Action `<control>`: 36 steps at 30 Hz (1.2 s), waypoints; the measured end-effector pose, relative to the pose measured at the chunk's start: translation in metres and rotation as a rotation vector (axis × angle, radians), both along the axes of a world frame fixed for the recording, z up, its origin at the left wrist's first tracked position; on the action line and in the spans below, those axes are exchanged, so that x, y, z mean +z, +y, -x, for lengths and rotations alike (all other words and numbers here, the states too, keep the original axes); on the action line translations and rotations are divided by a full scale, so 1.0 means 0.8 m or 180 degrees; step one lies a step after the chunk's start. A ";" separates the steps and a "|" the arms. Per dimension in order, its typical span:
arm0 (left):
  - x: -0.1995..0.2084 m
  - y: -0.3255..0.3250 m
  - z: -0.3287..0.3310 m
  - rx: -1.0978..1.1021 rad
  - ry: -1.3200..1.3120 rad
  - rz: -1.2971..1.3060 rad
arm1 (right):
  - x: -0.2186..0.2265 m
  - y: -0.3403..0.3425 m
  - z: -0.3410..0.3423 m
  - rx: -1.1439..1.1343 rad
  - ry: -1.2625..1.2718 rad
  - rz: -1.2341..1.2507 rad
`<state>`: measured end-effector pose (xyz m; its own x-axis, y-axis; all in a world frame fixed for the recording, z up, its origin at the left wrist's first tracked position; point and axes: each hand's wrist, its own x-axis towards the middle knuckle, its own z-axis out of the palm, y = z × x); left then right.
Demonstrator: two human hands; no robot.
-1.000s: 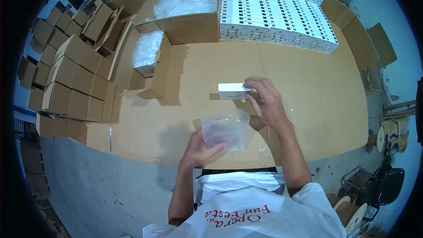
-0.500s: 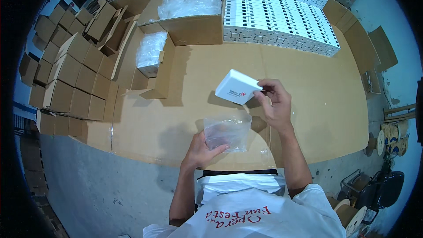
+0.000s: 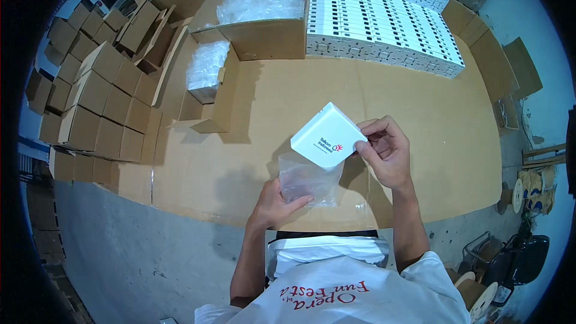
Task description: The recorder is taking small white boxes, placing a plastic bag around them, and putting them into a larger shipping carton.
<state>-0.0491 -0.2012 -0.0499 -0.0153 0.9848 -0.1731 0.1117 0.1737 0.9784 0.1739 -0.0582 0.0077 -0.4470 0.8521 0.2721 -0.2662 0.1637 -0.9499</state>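
Note:
Between the thumb and fingers of my right hand (image 3: 387, 149) is the right edge of a flat white square box (image 3: 327, 135) with small dark print and a red mark. It is tilted, and its lower corner overlaps the upper edge of a clear plastic bag (image 3: 309, 185). Whether that corner is inside the bag or in front of it, I cannot tell. My left hand (image 3: 278, 205) grips the bag at its lower left, thumb across the front and fingers behind, mostly hidden. The bag is held above the cardboard-covered table (image 3: 432, 162).
Stacked white units with dark ports (image 3: 384, 24) fill the back right. A carton of clear plastic bags (image 3: 261, 7) stands at the back; in front of it, a smaller open carton (image 3: 219, 117) holds plastic-wrapped items (image 3: 207, 69). Closed brown boxes (image 3: 108, 111) are piled at left.
My right hand has moved slightly right and down, turning the white box so its printed face shows more and its lower corner reaches the bag. My left hand stays put.

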 end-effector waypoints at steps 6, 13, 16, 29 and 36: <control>-0.001 0.000 0.003 -0.0017 0.0024 0.0236 | 0.002 0.005 -0.002 0.0033 -0.0413 -0.0308; -0.012 -0.003 0.003 0.0016 -0.0052 0.0000 | 0.008 0.002 0.006 0.0087 -0.0619 -0.0399; -0.009 -0.003 0.002 0.0055 -0.0104 0.0015 | 0.010 0.002 0.008 0.0078 -0.0712 -0.0469; 0.004 0.004 -0.014 0.0691 -0.0879 0.0028 | 0.002 0.001 0.009 0.0351 -0.1469 -0.0935; -0.002 0.012 -0.025 0.0936 -0.0786 0.0013 | -0.031 -0.032 0.008 0.0249 -0.0477 0.0418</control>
